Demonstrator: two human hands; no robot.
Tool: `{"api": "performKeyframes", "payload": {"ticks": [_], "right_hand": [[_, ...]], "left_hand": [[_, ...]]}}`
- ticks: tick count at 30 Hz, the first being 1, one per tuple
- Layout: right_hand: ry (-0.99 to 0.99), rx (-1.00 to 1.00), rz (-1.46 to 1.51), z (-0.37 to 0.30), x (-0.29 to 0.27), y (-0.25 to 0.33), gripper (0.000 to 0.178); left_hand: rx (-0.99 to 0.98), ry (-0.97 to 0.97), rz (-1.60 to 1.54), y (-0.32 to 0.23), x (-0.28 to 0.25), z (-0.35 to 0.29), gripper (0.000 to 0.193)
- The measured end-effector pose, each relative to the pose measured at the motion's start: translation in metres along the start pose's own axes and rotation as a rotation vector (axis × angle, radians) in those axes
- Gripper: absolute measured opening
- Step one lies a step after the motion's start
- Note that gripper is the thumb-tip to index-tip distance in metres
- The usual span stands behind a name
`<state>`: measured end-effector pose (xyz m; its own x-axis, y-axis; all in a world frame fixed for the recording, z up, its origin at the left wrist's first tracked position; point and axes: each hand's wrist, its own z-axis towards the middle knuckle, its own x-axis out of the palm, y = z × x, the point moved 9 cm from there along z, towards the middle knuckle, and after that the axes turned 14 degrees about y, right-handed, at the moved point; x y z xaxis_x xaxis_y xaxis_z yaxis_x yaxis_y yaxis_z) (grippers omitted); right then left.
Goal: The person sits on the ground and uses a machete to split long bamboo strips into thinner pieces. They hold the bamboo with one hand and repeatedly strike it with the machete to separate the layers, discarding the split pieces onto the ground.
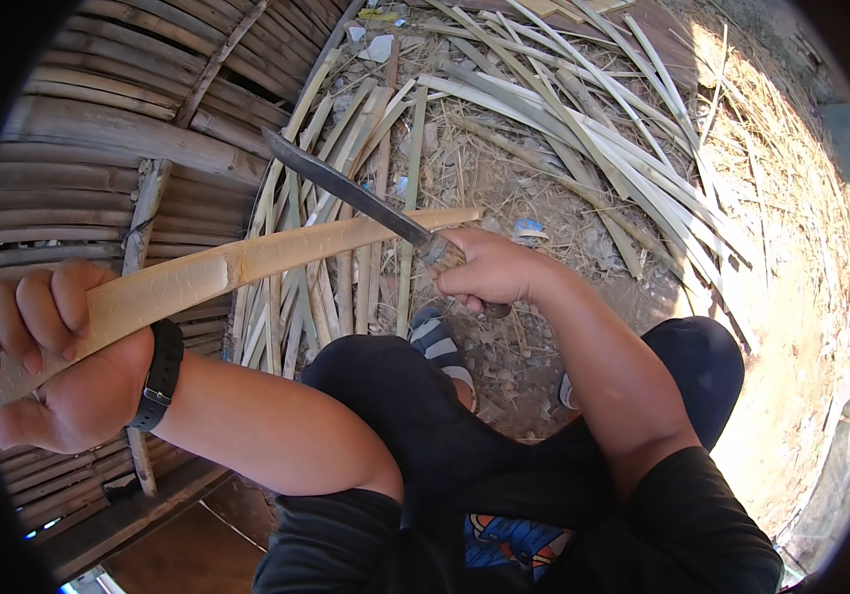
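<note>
My left hand [74, 361], with a black watch on its wrist, is wrapped round the near-left end of a long pale bamboo strip [286, 255]. The strip slants up to the right, and a node crosses it near the middle. In front of me my right hand [484, 265] is closed on the handle of a machete [346, 190]. Its dark blade points to the upper left and crosses over the strip near the far end. Whether the edge touches the bamboo I cannot tell.
Slatted bamboo wall [59, 148] stands close on the left. Several split bamboo strips [346, 148] lean or lie beside it, and a larger heap of pale strips [603, 129] spreads across the littered ground ahead. My sandalled foot [440, 346] is below the machete.
</note>
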<state>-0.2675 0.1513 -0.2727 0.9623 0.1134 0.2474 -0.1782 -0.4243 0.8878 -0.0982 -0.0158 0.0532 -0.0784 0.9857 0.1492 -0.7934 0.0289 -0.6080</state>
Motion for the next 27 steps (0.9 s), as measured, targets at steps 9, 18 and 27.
{"api": "performKeyframes", "payload": {"ticks": [9, 18, 27], "right_hand": [[-0.017, 0.037, 0.033, -0.002, -0.007, -0.002, 0.023], [0.013, 0.016, -0.093, -0.01, 0.004, 0.031, 0.035], [0.011, -0.007, -0.205, -0.016, 0.011, 0.051, 0.064]], "left_hand": [[0.024, -0.031, 0.01, 0.0, 0.006, 0.0, 0.031], [0.009, -0.037, 0.013, 0.006, 0.018, 0.005, 0.024], [-0.008, -0.014, -0.017, 0.008, 0.021, 0.008, 0.022]]}}
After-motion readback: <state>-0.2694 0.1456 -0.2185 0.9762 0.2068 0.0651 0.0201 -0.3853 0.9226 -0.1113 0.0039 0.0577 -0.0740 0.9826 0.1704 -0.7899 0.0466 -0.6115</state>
